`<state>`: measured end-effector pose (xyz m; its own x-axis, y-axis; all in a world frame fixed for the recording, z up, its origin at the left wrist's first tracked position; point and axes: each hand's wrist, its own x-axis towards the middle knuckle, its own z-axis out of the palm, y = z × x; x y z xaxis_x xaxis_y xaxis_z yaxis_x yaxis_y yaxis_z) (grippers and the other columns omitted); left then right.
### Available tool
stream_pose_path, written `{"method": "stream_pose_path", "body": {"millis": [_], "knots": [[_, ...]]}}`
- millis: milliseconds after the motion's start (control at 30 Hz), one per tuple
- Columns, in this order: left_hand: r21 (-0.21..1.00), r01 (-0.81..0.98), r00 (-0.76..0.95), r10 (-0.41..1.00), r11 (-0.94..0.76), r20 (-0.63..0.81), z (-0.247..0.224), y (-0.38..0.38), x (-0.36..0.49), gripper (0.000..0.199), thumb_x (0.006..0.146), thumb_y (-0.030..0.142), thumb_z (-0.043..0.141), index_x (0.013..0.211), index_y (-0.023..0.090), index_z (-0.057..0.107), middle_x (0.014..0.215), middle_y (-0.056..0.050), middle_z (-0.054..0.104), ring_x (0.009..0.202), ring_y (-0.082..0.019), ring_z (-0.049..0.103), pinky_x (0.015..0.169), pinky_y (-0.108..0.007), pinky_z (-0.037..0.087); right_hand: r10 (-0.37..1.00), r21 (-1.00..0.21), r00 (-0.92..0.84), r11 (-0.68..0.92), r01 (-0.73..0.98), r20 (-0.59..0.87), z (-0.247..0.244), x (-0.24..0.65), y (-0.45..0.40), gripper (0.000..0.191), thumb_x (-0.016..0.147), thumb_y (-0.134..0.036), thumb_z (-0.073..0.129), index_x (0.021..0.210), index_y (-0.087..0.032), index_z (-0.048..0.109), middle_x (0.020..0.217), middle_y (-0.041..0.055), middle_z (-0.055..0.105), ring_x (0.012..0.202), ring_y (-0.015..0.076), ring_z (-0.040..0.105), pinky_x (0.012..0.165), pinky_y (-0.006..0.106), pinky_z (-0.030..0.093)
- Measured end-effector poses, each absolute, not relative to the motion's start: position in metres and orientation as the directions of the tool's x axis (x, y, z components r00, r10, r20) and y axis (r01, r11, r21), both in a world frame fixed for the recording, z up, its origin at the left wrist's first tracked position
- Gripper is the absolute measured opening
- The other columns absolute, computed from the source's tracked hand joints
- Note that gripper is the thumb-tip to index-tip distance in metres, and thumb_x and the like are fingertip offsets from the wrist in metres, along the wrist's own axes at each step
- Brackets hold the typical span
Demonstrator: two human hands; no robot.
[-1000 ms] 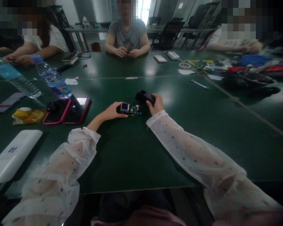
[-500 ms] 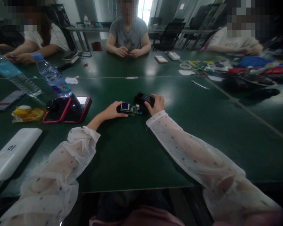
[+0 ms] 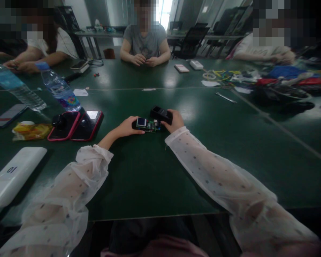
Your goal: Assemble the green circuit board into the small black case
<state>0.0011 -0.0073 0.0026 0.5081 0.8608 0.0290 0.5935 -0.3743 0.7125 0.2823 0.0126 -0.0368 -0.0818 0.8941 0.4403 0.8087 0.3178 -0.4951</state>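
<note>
Between the fingers and thumb of my left hand (image 3: 128,127) is a green circuit board (image 3: 152,125) with a small screen (image 3: 141,122) at its left end. A black part lies under the board, partly hidden by the hand. My right hand (image 3: 176,121) is closed around the right end of a black plastic casing (image 3: 160,113), which has a rectangular opening toward its left end. The casing sits just behind and to the right of the board. From this angle I cannot tell whether the two touch.
On the left are a white power bank (image 3: 18,175), two phones in red cases (image 3: 87,125), a yellow packet (image 3: 32,131) and water bottles (image 3: 60,89). A wrench (image 3: 226,97) and a heap of cables (image 3: 278,80) lie to the right. Several people sit across the green table (image 3: 155,178).
My right hand has brought the black casing slightly left, nearer the board. My left hand and the circuit board have barely moved.
</note>
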Motion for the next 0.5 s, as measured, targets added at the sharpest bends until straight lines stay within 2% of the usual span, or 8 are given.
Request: {"method": "stream_pose_path", "body": {"millis": [133,300,400,500], "knots": [[0.713,0.601,0.494,0.869,-0.362,0.024,0.003,-0.008,0.001,0.073,0.068,0.056,0.077,0.128,0.021,0.055,0.130,-0.010,0.055,0.119,-0.029,0.053,0.102,-0.048,0.044,0.845,-0.537,-0.029,0.365,0.761,0.534,-0.036,0.283,0.011,0.060,0.072,-0.028,0.070,0.126,-0.014,0.049,0.124,0.0171,0.057,0.117,0.0327,0.055,0.103,0.052,0.045],[0.719,0.583,0.506,0.861,-0.379,0.044,0.001,-0.007,0.001,0.071,0.068,0.055,0.077,0.128,0.022,0.056,0.129,-0.010,0.055,0.118,-0.030,0.053,0.102,-0.050,0.043,0.726,-0.554,0.060,0.466,0.690,0.686,-0.021,0.277,-0.008,0.063,0.083,-0.040,0.061,0.137,-0.019,0.037,0.133,0.0159,0.051,0.122,0.0312,0.053,0.100,0.052,0.047],[0.719,0.587,0.493,0.869,-0.373,0.048,-0.002,-0.006,0.001,0.072,0.068,0.054,0.078,0.128,0.022,0.055,0.130,-0.011,0.055,0.119,-0.030,0.054,0.101,-0.050,0.044,0.706,-0.512,0.023,0.490,0.705,0.707,-0.010,0.268,-0.022,0.064,0.086,-0.043,0.057,0.142,-0.022,0.033,0.135,0.0157,0.048,0.126,0.0329,0.049,0.101,0.055,0.046],[0.717,0.562,0.509,0.856,-0.411,0.091,-0.006,-0.004,0.000,0.071,0.068,0.052,0.078,0.128,0.020,0.056,0.130,-0.011,0.056,0.120,-0.030,0.054,0.102,-0.048,0.044,0.711,-0.447,-0.104,0.541,0.713,0.696,-0.005,0.260,-0.031,0.064,0.088,-0.044,0.056,0.144,-0.025,0.033,0.133,0.0144,0.049,0.126,0.0329,0.048,0.103,0.057,0.045]]}}
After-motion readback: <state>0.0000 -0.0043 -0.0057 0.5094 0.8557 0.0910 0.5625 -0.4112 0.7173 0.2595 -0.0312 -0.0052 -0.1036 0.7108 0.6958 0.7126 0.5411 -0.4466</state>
